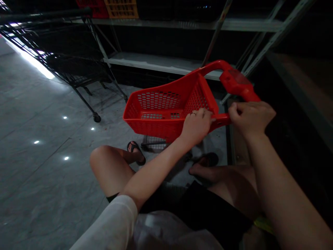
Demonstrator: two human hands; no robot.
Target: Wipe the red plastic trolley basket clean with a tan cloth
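Note:
A small red plastic trolley basket (161, 107) with perforated walls stands in front of me, empty, its red handle (234, 81) arching up to the right. My left hand (196, 126) grips the basket's near rim; a ring shows on one finger. My right hand (251, 118) is closed around the lower end of the handle bar. I am crouched or seated low, with my knees and sandalled feet (136, 151) beneath the basket. A wire rack part (154, 143) lies under the basket.
A dark metal shopping cart (75, 69) stands at the back left on the glossy grey floor (39, 173). Metal shelving (161, 62) runs along the back, with orange and red crates (114, 8) on top. A dark shelf unit (299, 80) is close on my right.

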